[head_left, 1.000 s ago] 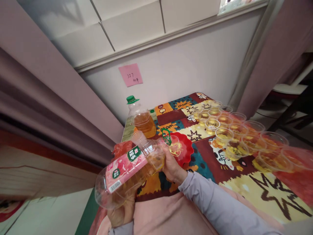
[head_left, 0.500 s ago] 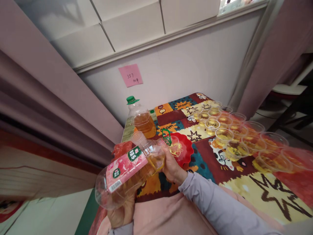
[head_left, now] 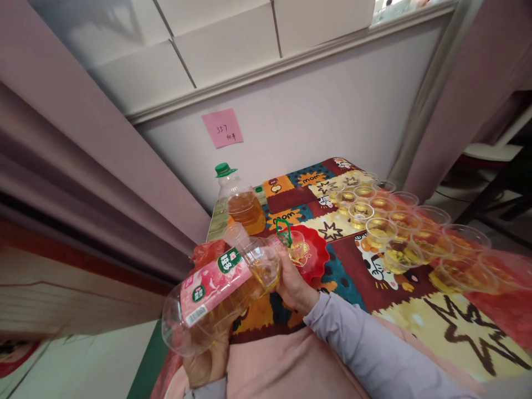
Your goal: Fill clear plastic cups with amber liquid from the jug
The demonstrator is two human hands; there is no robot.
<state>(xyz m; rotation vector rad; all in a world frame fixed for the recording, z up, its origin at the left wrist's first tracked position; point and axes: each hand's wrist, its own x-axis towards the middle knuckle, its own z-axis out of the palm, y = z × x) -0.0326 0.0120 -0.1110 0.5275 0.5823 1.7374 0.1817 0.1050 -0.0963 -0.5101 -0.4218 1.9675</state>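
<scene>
A large clear juice bottle (head_left: 216, 282) with a pink label lies tilted across my front, its neck lower and to the right. Under its lower half my left hand (head_left: 208, 357) supports it, with the fingers partly hidden behind the bottle. My right hand (head_left: 293, 282) is closed around the neck end. Amber liquid has gathered towards the neck. Just beyond the neck is a clear plastic cup (head_left: 297, 246) over a red scalloped plate (head_left: 319, 255); the bottle's mouth is partly hidden. A green plastic loop (head_left: 283, 231) stands out near the mouth.
Behind it stands a second juice bottle (head_left: 245, 210) with a green cap. Several clear cups (head_left: 380, 230) of yellow liquid stand in rows at the right on the patterned tablecloth (head_left: 465, 327). A red plastic bag (head_left: 210, 252) lies at the left edge. A pink note (head_left: 222, 128) is on the wall.
The bottle has turned very slightly in my hands, its label shifting a little. Both hands keep nearly the same place. The cup over the plate shows slightly more clearly.
</scene>
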